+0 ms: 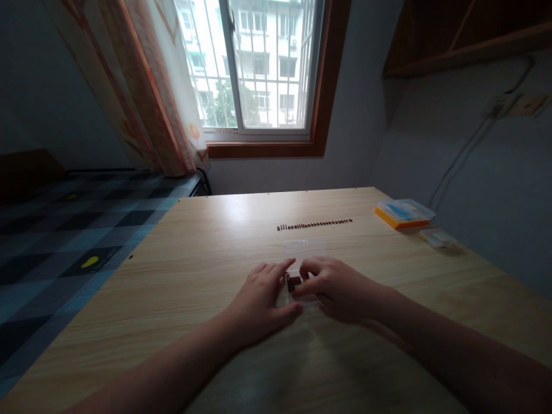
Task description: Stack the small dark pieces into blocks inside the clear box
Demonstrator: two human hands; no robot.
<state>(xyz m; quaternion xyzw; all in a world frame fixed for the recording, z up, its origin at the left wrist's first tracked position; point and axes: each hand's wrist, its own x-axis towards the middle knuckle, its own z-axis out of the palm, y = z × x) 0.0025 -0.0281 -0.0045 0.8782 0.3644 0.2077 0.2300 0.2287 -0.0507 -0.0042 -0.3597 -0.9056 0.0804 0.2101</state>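
Observation:
Both hands rest on the wooden table [181, 270] around a small clear plastic case [303, 248] whose lid stands open toward the window. My left hand [259, 302] lies against the case's left side, fingers curled around it. My right hand [336, 287] is pinched on a small dark piece [294, 282] inside the case. Beyond the case, a straight row of several small dark pieces [314, 223] lies on the table.
An orange and clear plastic box [403, 213] and a smaller clear case [436, 237] sit at the table's right, near the wall. A bed with a checked cover [64, 241] stands to the left. A window and a curtain are behind the table.

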